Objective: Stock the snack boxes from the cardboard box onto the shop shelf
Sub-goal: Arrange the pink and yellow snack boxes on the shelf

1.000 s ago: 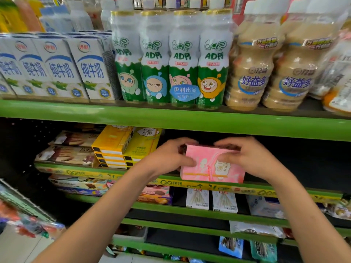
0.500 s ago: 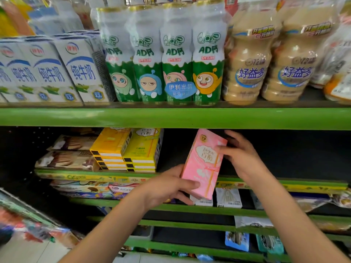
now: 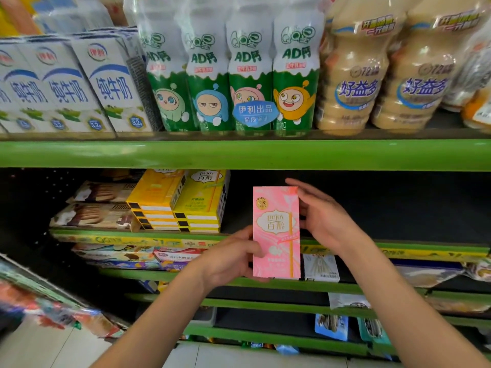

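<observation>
Pink snack box, one, upright: left grip pinching it, right grip spread alongside.

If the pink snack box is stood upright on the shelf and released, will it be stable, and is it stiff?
The pink snack box looks tall and thin, so upright it would probably tip easily. Its flat faces and sharp edges suggest stiff carton. The left hand holds its lower edge by fingertips alone, so it is likely light.
</observation>
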Demonstrator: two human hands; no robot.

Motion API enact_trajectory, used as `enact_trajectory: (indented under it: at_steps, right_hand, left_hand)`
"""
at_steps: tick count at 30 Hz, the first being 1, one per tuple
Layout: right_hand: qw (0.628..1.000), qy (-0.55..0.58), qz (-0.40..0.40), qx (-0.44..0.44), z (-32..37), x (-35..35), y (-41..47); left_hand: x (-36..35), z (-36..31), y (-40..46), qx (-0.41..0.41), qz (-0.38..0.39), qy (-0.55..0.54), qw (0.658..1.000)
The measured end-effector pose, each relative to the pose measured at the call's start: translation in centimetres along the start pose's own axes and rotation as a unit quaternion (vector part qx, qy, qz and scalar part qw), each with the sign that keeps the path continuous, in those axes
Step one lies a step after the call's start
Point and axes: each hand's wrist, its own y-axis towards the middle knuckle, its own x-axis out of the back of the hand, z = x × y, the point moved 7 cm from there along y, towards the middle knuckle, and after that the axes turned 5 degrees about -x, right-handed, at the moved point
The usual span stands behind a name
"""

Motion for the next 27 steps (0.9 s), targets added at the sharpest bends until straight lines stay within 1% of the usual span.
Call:
enact_trajectory:
  at_steps: [3, 20, 27]
  right_hand:
    - [1.000, -0.004, -0.002, -0.002, 0.00, -0.33, -0.17]
    - [0.998, -0.031, -0.049, -0.018, -0.45, 0.23, -0.14]
    - [0.998, -0.041, -0.054, -0.015, -0.60, 0.54, 0.01]
  left_hand:
    - [0.21, 0.07, 0.13, 0.003, 0.007, -0.012, 1.000]
    - [-0.05, -0.40, -0.26, 0.038, -0.011, -0.017, 0.999]
    - [-0.16, -0.48, -0.53, 0.037, -0.006, -0.024, 0.999]
